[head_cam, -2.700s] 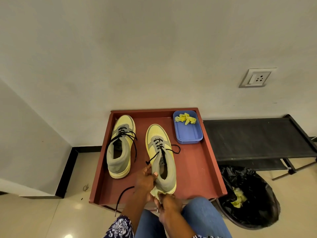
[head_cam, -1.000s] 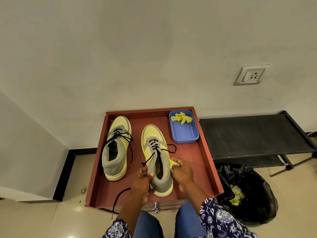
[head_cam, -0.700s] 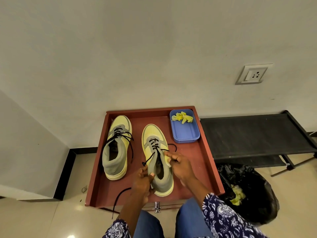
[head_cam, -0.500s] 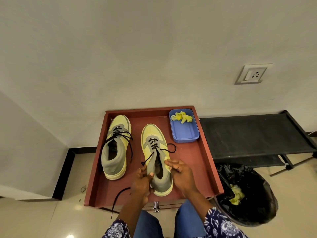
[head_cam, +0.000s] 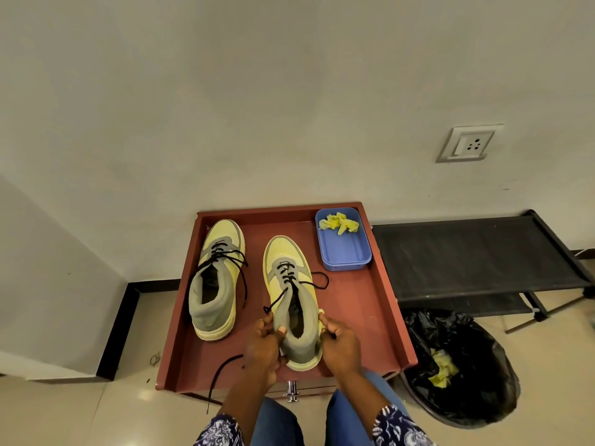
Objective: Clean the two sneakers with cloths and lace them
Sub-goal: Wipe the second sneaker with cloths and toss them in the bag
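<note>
A home room: tiled floor [head_cam: 80, 410], wall socket [head_cam: 470, 143], black shoe rack [head_cam: 476, 252].

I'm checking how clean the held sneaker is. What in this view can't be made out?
Head view only:
- Held sneaker's heel sides and rear sole: covered by the left hand and right hand.
- Yellow cloth: only a corner shows above the right hand's grip.
- Both sneakers' undersides: face the red tray.
- Dirt marks: too small to judge.
- Loose black lace: its start is hidden behind the left hand.
</note>
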{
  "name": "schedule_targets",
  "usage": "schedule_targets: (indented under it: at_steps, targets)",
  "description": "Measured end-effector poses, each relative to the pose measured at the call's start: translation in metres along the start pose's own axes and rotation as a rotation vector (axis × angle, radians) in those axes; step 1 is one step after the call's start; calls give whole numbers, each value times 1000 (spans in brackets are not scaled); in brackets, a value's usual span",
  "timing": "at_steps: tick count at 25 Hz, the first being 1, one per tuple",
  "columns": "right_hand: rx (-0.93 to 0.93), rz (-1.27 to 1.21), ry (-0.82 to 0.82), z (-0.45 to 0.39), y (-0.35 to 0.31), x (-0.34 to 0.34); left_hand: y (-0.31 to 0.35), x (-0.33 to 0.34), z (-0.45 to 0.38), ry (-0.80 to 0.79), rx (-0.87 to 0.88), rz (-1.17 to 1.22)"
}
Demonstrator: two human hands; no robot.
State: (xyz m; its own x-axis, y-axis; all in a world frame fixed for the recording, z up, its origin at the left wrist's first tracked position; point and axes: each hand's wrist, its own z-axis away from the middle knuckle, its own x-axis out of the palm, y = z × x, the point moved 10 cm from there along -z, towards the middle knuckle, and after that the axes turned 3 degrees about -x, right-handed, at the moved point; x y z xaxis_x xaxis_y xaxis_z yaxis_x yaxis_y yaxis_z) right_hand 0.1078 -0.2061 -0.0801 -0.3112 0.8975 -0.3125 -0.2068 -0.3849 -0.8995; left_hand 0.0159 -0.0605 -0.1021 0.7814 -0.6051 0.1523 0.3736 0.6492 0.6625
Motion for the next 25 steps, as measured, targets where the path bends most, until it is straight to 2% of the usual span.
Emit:
schedule_targets:
  at_steps: [6,13,22,25]
  targets:
    - [176,33,-90,-11,21,15,0,-1,-1,8,-3,2]
    - [245,198,-104,8,30,20,2,1,2,-23,20,24]
    - [445,-160,11,31,57,35,-4,-1,-7,-43,32,22]
    - [476,-296,38,45,47,32,-12,-10,-8,18,12,27]
